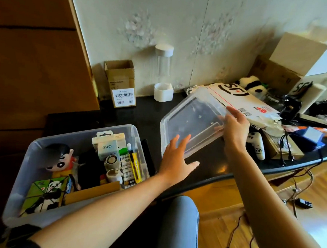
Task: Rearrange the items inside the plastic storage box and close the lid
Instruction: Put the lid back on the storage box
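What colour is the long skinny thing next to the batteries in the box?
Yellow with black markings, seen in the head view.

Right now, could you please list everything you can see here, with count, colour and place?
storage box: one, clear, left, open, packed.
lid: one, clear, tilted above the counter.
counter: one, black.
cartoon figure: one, black-haired, inside box.
yellow cutter: one, inside box.
cardboard carton: one, brown, by wall.
plush panda: one, black-white, back right.
game controller: one, white, right.
left hand: open, fingers against lid.
right hand: gripping lid's far edge.
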The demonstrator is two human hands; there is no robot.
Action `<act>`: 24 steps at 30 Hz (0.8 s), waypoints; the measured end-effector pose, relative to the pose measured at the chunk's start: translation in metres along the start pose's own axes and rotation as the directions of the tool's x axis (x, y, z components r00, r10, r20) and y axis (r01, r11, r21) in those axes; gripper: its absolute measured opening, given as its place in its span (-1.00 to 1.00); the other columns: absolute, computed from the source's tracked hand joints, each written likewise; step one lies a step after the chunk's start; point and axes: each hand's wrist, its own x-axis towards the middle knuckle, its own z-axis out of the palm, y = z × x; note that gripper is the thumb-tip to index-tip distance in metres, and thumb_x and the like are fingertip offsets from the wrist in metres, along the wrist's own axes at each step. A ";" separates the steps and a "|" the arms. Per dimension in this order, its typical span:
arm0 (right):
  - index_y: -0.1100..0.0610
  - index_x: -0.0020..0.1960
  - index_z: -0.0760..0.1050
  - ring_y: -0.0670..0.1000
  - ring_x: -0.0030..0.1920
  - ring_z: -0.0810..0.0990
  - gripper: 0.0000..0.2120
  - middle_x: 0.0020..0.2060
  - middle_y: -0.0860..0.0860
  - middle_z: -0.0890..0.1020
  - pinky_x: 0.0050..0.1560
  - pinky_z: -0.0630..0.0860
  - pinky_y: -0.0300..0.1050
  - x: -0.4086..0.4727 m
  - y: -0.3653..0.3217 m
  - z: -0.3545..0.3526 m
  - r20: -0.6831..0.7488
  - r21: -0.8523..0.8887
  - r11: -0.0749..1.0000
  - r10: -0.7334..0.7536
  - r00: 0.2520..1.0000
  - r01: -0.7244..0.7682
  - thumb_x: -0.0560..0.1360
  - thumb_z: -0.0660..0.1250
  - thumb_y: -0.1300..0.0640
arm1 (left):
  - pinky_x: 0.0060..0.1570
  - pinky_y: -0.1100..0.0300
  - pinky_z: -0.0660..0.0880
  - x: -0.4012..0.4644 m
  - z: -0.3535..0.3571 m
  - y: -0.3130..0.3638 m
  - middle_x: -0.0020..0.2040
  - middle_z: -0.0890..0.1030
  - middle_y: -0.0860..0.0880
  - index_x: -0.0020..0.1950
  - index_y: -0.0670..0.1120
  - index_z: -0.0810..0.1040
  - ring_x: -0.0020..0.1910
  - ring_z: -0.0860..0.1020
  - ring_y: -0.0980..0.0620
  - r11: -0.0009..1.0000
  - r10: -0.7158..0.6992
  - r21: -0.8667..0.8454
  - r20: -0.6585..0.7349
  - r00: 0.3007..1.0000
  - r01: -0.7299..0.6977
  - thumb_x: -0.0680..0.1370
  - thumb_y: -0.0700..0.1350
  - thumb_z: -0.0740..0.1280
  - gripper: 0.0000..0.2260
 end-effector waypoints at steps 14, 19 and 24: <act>0.08 0.35 0.37 0.04 0.30 0.40 -0.63 0.31 0.06 0.44 0.30 0.36 -0.04 -0.042 -0.054 0.079 0.234 -0.258 0.864 -0.378 0.896 0.432 0.55 0.27 0.12 | -0.31 0.21 0.61 -0.027 -0.157 0.023 -0.12 0.68 -0.02 0.20 -0.10 0.52 -0.26 0.67 0.04 0.470 -0.353 -0.882 -0.215 0.911 -0.026 0.61 -0.25 0.20 -0.79; 0.11 0.44 0.25 0.15 0.38 0.30 -0.51 0.40 0.13 0.32 0.36 0.31 0.13 -0.044 -0.026 0.094 0.191 -0.474 0.834 -0.217 0.957 0.283 0.55 0.25 0.08 | -0.26 0.12 0.63 -0.065 -0.224 -0.027 -0.01 0.66 -0.24 0.17 -0.11 0.49 -0.20 0.68 -0.13 0.284 -0.384 -0.956 -0.044 0.922 0.072 0.62 -0.31 0.12 -0.77; 0.13 0.40 0.29 0.03 -0.01 0.53 -0.53 0.18 0.10 0.55 -0.02 0.45 -0.08 -0.061 -0.010 0.127 0.325 -0.442 0.869 -0.077 0.943 0.224 0.56 0.21 -0.04 | -0.36 0.15 0.61 -0.110 -0.257 -0.083 -0.06 0.68 -0.23 0.18 -0.01 0.49 -0.19 0.68 -0.15 0.295 -0.426 -0.948 -0.022 0.904 0.116 0.60 -0.31 0.14 -0.72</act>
